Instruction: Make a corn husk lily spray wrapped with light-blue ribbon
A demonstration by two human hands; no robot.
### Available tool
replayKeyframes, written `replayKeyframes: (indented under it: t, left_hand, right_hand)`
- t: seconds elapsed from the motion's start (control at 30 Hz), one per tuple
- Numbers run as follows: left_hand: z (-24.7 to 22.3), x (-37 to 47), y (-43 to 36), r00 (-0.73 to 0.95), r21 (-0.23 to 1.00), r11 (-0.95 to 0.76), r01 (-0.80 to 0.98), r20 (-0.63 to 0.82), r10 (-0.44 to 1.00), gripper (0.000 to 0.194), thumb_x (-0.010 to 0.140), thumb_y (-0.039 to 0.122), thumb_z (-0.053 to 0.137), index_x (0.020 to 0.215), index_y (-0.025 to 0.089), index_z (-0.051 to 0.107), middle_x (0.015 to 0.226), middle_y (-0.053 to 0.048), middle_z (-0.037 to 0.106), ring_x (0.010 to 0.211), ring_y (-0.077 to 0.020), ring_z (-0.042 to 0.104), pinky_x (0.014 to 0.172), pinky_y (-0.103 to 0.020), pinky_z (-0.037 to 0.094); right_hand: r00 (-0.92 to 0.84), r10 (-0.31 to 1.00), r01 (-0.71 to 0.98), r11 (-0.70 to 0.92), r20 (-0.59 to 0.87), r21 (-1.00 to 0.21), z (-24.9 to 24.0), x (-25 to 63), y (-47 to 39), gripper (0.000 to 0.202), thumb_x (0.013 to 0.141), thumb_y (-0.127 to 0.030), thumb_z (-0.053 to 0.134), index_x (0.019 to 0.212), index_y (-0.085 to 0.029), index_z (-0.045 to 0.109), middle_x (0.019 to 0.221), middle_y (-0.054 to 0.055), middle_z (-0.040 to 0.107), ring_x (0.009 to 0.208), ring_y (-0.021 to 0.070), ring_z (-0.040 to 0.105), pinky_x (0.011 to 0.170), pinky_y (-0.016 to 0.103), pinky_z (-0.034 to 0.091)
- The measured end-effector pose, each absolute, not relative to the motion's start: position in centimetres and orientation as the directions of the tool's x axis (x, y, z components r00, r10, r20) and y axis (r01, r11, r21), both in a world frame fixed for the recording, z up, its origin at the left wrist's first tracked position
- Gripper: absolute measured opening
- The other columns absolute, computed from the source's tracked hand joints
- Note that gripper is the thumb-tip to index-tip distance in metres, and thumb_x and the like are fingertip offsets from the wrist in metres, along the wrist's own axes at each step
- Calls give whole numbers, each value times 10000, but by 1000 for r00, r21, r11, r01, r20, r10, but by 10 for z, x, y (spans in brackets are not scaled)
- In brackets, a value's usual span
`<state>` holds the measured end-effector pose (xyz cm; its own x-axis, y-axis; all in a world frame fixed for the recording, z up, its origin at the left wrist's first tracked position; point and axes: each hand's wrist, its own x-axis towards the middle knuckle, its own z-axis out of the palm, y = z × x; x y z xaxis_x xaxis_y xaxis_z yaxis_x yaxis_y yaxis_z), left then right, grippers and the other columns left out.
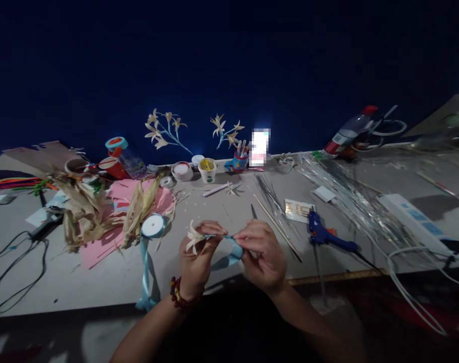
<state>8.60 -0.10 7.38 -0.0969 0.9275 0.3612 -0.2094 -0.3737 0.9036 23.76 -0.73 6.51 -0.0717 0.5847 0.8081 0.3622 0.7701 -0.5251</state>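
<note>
A pale husk flower [193, 238] on a thin stem points left from my left hand [199, 254], whose fingers pinch the stem just behind the petals. My right hand [263, 254] is closed on the other end of the stem, together with a blue ribbon [234, 253]. That ribbon hangs in a loop between both hands, under the stem. Left of my left hand, a roll of blue ribbon [153, 225] lies beside dried husks [83, 217], its loose length running down over the table's front edge.
Two flower sprays [169, 132] [226, 133] stand at the back, near small tubs [207, 170] and a lit phone [260, 147]. On the right are a blue glue gun [328, 234], wires [277, 201], a power strip [414, 222] and a bottle [348, 132]. Pink paper [97, 249] lies left.
</note>
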Motion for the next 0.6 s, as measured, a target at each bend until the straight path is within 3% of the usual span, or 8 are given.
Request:
replayKeyframes:
  t: [0.07,0.23,0.33,0.5,0.6]
  left_hand:
    - [75,85,-1,-85,902,-392,-183,383,920,82,829,143,655,787,205,688,801,-39,722,850,-205,648,925,-412,469]
    - [81,80,0,9,889,-446,-101,449,894,105,828,130,648,793,199,719,782,-43,722,804,-209,656,964,-449,439]
    - [84,76,2,93,899,-418,-133,431,898,97,829,155,649,785,199,724,755,-47,720,771,-213,659,948,-453,447]
    - [85,69,4,186,907,-395,-150,418,889,91,821,173,660,793,212,737,759,-59,723,778,-224,664,956,-470,448]
    - [86,66,7,253,912,-387,-134,409,877,102,831,195,651,800,219,746,758,-61,713,780,-229,648,966,-499,444]
  right_hand:
    - [-49,612,301,763,790,-572,63,238,-7,234,854,-154,549,1041,-272,627,913,49,697,844,221,635,859,518,503]
    - [-89,584,267,795,807,-545,64,241,-6,224,869,-156,548,1038,-269,643,963,55,690,889,221,622,907,532,468]
    - [-39,647,167,755,761,-634,63,239,-6,194,868,-158,556,1010,-263,638,924,46,679,882,220,622,924,524,454]
    - [52,866,-143,500,498,-854,62,231,-11,49,902,-239,572,924,-230,615,860,43,640,843,199,622,787,375,500]
    - [27,942,-229,330,333,-916,62,229,-15,103,891,-307,616,871,-207,602,828,36,626,787,177,606,700,301,487]
